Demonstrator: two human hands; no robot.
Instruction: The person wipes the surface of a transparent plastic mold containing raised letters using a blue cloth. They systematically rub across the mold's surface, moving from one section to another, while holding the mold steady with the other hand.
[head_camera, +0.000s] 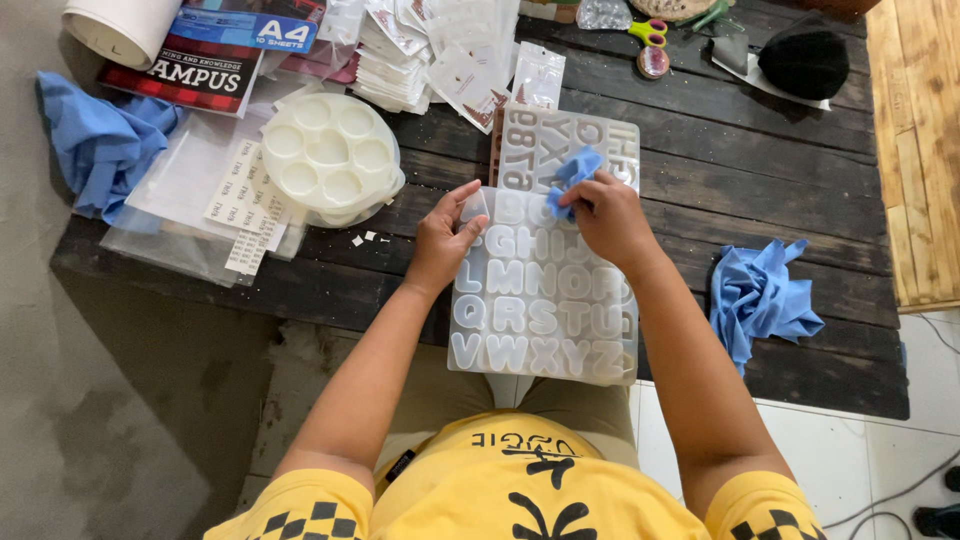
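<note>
- Head camera looks straight down at two bare hands over a dark, rough wooden plank table (760, 120).
- Right hand (606, 215) is closed, its fingers pinching a small, crumpled blue cloth scrap (572, 175) and pressing it onto the top edge of a clear, translucent silicone letter mould (545, 295).
- Left hand (443, 240) grips the mould's upper left corner, thumb on top, fingers curled round the edge.
- That mould is a flat, rectangular sheet with rows of recessed letter shapes; it lies at the near table edge, its lower part overhanging the person's lap.
- It looks light, soft and bendy, with a smooth, glossy surface, so it is likely to flop if lifted by one corner; holding it by two edges or opposite corners seems safest.
- A second clear silicone mould with number and letter cavities (560, 145) lies just beyond the first, touching it.
- To the left sits a round white plastic palette with circular wells (332, 158), resting on clear plastic sleeves and printed paper sheets (215, 190).
- A bunched blue cloth (760, 295) lies to the right; another blue cloth (100, 140) lies at far left.
- Stacked small clear packets (430, 50), green and pink scissors (648, 30) and a black knitted item (803, 62) sit along the far side.
</note>
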